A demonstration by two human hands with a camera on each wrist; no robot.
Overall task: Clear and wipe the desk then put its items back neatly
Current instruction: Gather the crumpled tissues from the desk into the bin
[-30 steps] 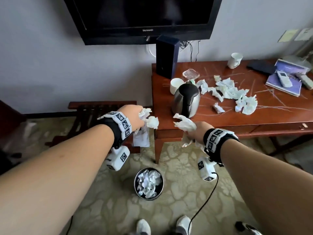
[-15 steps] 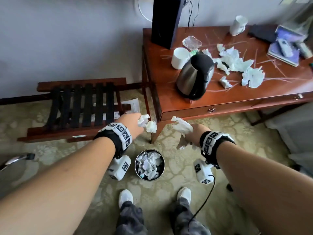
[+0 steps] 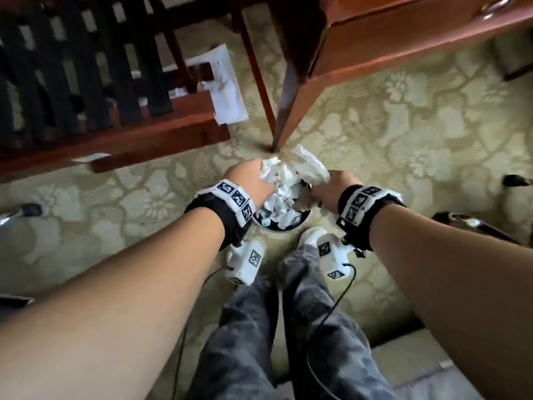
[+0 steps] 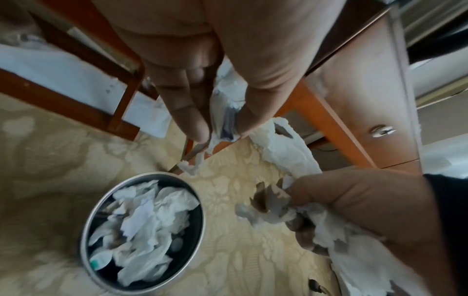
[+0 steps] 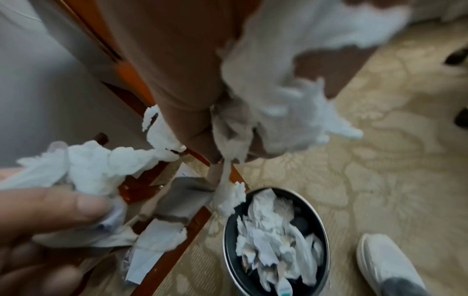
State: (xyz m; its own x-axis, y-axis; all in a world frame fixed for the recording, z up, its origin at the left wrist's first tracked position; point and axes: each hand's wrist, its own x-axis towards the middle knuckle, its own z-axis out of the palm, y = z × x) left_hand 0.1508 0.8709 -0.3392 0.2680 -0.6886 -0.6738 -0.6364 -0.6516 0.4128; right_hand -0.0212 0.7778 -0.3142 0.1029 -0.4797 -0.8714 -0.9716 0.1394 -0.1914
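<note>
Step in hand, as judged: binning desk litter. Left hand point(image 3: 253, 180) pinching crumpled tissue point(image 4: 222, 112); right hand point(image 3: 331, 189) clenched round a second wad point(image 3: 310, 166). Waste bin point(image 4: 92, 216) directly below both grips, already nearly full. Desk point(image 3: 389, 44) above and beyond the grips, top out of view. Next: loosen both grips over the bin mouth. No legible writing; only coded squares on wristbands point(image 3: 235, 197).

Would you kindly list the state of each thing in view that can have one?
left hand: pinching crumpled tissue above the bin
right hand: gripping a tissue wad above the bin
waste bin: upright on the carpet, holding crumpled tissues
desk drawer: closed
</note>
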